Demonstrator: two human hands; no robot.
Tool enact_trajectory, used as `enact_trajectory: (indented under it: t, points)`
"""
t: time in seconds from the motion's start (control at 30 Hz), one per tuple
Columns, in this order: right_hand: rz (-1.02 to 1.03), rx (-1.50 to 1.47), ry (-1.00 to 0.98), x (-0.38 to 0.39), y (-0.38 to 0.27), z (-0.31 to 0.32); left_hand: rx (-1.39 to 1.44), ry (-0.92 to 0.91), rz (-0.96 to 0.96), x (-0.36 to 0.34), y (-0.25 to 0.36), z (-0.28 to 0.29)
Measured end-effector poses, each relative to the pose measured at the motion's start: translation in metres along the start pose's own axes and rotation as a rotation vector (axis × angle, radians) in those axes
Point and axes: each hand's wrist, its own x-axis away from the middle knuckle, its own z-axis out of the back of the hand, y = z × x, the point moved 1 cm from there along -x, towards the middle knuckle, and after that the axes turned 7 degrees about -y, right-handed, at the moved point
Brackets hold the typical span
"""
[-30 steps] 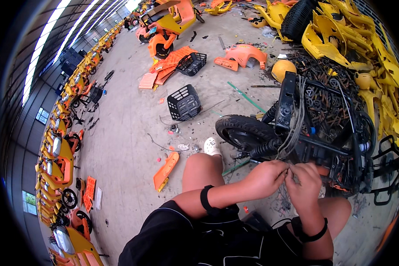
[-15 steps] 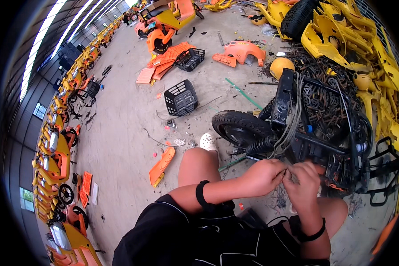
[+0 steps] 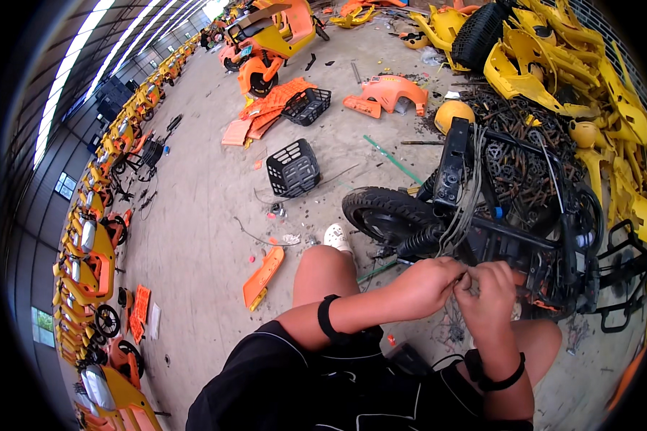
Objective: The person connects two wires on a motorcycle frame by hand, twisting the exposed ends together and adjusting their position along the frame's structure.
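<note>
My left hand [image 3: 433,284] and my right hand [image 3: 487,291] meet fingertip to fingertip in front of a stripped scooter frame [image 3: 510,233]. Both are closed in a pinch. Whatever sits between the fingers is too small to make out. The black frame lies just beyond my hands, its rear wheel [image 3: 388,213] to the left. A bundle of grey cables [image 3: 469,208] hangs over the frame close above my fingers. A coil spring shock absorber [image 3: 418,241] shows beside the wheel.
Yellow body panels [image 3: 532,68] are heaped at the far right, beside a pile of rusty metal parts [image 3: 522,154]. Black baskets [image 3: 293,169] and orange panels [image 3: 262,276] lie on the concrete floor. Yellow and orange scooters [image 3: 86,269] line the left wall. A green strip [image 3: 394,159] lies beyond the wheel.
My hands stay pinched together in nearly the same place. The view has shifted slightly, so surrounding things sit a little differently in it.
</note>
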Motion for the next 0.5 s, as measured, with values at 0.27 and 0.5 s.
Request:
enact_trajectory:
  t: [0.27, 0.5]
  points:
    - [0.001, 0.018, 0.068, -0.006, -0.002, 0.003, -0.008, 0.054, 0.007, -0.004, 0.011, 0.003]
    - [-0.209, -0.116, 0.082, -0.016, 0.004, 0.025, -0.002, 0.068, 0.012, 0.008, 0.012, 0.001]
